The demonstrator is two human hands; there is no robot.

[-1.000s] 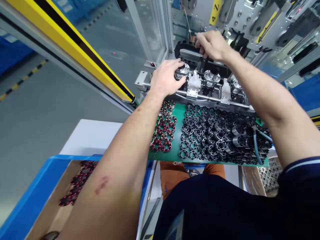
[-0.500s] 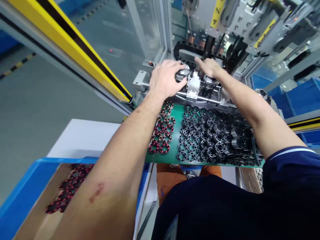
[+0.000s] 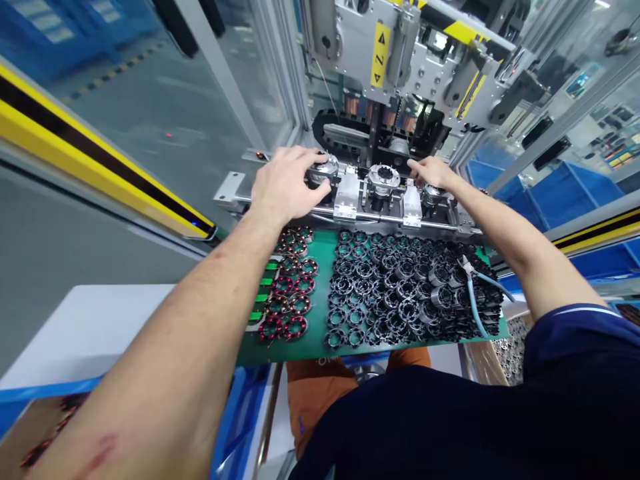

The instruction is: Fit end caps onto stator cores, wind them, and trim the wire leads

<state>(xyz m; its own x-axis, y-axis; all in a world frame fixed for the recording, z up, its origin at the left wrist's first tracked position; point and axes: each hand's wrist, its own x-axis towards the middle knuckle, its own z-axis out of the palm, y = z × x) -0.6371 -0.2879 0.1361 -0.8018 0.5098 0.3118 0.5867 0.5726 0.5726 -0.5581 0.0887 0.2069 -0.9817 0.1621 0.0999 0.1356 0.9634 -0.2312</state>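
Observation:
My left hand point(image 3: 289, 181) curves its thumb and fingers around a round metal part point(image 3: 326, 167) on the left holder of the machine. In the middle holder sits a stator core point(image 3: 384, 176) with dark teeth, touched by neither hand. My right hand point(image 3: 431, 172) is over the right holder point(image 3: 433, 195), with its fingers bent and pointing left; what is between them is hidden. Below the holders, bare stator cores point(image 3: 357, 293) lie packed on a green mat point(image 3: 320, 267). Copper-and-red wound stators point(image 3: 295, 327) lie in rows to their left.
Cutting pliers point(image 3: 473, 283) with blue handles rest on the right-hand cores. Above the holders hangs a machine head point(image 3: 380, 60) with yellow labels. Yellow-and-black posts point(image 3: 100, 160) flank the opening. A white surface point(image 3: 75, 320) and a blue bin point(image 3: 50, 390) are at the left.
My right hand has moved from the middle holder to the right one, uncovering the middle core. My left hand stays at the left holder. The view has shifted, revealing the pliers.

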